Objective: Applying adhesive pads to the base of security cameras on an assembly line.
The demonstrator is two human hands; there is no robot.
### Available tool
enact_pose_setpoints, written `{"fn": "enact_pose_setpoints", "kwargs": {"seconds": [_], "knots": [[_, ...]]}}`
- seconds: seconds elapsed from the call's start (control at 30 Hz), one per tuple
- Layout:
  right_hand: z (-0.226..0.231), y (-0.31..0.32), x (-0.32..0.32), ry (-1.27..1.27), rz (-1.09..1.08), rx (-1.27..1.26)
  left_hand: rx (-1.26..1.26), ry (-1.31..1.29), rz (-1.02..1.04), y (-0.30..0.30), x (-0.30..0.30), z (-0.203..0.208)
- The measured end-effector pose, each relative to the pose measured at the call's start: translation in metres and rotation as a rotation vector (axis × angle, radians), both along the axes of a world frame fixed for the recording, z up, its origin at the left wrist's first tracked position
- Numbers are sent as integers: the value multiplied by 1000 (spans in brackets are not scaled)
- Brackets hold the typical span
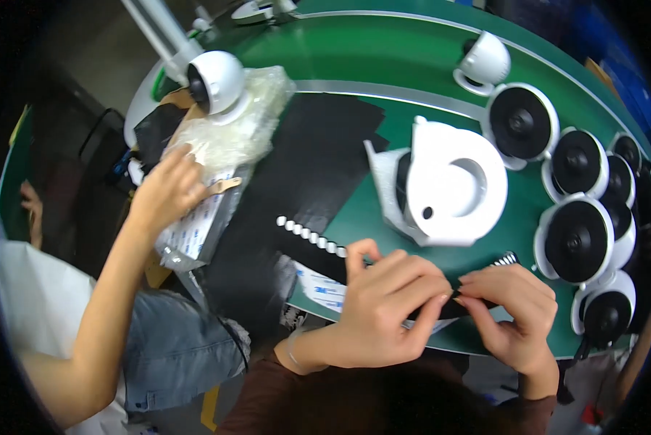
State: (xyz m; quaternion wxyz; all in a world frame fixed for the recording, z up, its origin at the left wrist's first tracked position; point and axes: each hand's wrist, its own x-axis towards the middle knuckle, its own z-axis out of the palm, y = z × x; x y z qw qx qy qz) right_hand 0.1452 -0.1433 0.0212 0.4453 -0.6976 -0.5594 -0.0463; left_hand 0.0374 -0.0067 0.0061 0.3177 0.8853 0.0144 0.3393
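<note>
A black strip (312,251) with a row of white round dots along its far edge runs across the near side of the table and passes under my hands. My left hand (394,312) is closed, its thumb and fingers pinching the strip. Close beside it, my right hand (515,312) is also closed, thumb and fingertips together on a black part of the strip; whether a small piece is between them is hidden. Just beyond my hands lies a white plastic housing (493,190) with a large round recess and a small black hole, a grey bracket-like part at its left.
White round camera-like units with black faces (577,239) crowd the right side. One white unit (483,61) stands at the back. To the left, a co-worker's hand (167,187) holds a small beige piece beside plastic bags (231,138). A black mat (296,156) covers the table's left part.
</note>
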Motion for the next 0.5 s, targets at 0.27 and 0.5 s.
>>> {"fn": "enact_pose_setpoints", "kwargs": {"seconds": [0.27, 0.5], "knots": [[8, -5, -3, 16, -18, -103, -33, -76, -1, -7, 0, -5], [5, 4, -3, 16, 49, -16, 21, -51, 53, 0, -6, 3]]}}
